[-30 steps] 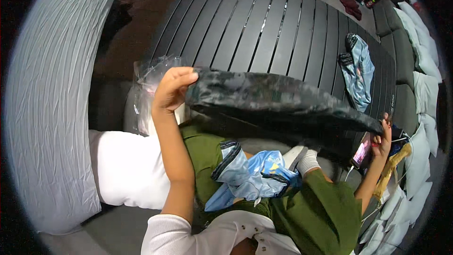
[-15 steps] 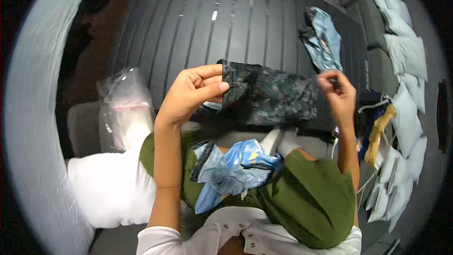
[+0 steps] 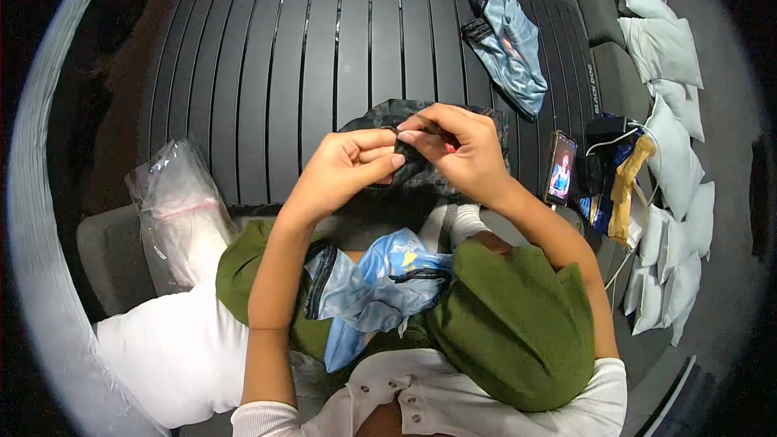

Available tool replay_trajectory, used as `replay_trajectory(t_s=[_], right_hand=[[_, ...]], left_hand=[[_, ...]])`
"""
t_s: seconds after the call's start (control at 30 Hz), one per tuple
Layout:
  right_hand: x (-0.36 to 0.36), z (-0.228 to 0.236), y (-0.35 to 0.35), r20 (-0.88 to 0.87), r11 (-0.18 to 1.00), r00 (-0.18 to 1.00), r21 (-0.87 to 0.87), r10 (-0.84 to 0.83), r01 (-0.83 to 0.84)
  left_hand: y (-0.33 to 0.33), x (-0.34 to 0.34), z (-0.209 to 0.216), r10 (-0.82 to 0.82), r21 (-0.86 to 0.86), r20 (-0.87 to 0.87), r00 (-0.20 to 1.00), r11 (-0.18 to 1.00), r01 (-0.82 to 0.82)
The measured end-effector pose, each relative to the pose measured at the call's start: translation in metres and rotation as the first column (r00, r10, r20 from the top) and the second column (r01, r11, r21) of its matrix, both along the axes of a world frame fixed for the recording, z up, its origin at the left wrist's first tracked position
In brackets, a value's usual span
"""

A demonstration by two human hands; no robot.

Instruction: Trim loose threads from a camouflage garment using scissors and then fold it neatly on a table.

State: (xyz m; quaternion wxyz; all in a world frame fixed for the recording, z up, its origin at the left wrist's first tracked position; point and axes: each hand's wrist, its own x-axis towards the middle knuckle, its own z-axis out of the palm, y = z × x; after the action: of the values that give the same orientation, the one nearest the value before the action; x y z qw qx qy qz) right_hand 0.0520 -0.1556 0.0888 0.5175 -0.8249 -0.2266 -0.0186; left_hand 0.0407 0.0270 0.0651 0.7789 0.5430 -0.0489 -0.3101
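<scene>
A dark camouflage-print garment (image 3: pixel 425 182) hangs between my hands above the near edge of the slatted table. My left hand (image 3: pixel 344 170) pinches its edge between thumb and fingers. Right beside it, the fingertips of my right hand (image 3: pixel 465 150) are closed on the same edge, nearly touching the left ones. Something small and red shows within the right hand's curled fingers; I cannot make out what it is. Across my lap lies a crumpled light-blue garment (image 3: pixel 380 287) with dark trim and a printed figure. My hands hide part of the camouflage cloth.
Another light-blue garment (image 3: pixel 518 53) lies on the dark slatted table (image 3: pixel 324 57). A lit phone (image 3: pixel 561 168) stands at the right, near cables and a blue-and-yellow package (image 3: pixel 623 194). Pale cushions (image 3: pixel 676 146) line the right. A clear plastic bag (image 3: pixel 182 186) is at my left.
My right hand has moved left from the garment's far right end to meet my left hand at its edge. The camouflage cloth, stretched out sideways before, now hangs bunched. The view has shifted slightly.
</scene>
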Motion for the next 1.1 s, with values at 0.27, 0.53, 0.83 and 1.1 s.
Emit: replay_trajectory(t_s=[0.27,0.53,0.83,1.1], right_hand=[[-0.01,-0.016,-0.01,-0.454,0.935,0.889,0.282,-0.066,0.214],[-0.014,-0.023,-0.019,-0.516,0.906,0.853,0.319,-0.081,0.279],[-0.015,-0.022,-0.02,-0.599,0.876,0.797,0.34,-0.079,0.342],[-0.016,-0.017,-0.021,-0.625,0.857,0.779,0.368,-0.058,0.359]], left_hand=[[-0.016,-0.001,-0.017,0.027,-0.133,-0.14,0.99,0.99,-0.046],[-0.034,-0.009,-0.017,0.13,-0.06,-0.036,0.991,0.989,-0.132],[-0.035,-0.01,-0.022,0.112,-0.038,-0.031,0.993,0.993,-0.113],[-0.035,-0.009,-0.024,0.225,-0.071,0.096,0.969,0.973,-0.219]])
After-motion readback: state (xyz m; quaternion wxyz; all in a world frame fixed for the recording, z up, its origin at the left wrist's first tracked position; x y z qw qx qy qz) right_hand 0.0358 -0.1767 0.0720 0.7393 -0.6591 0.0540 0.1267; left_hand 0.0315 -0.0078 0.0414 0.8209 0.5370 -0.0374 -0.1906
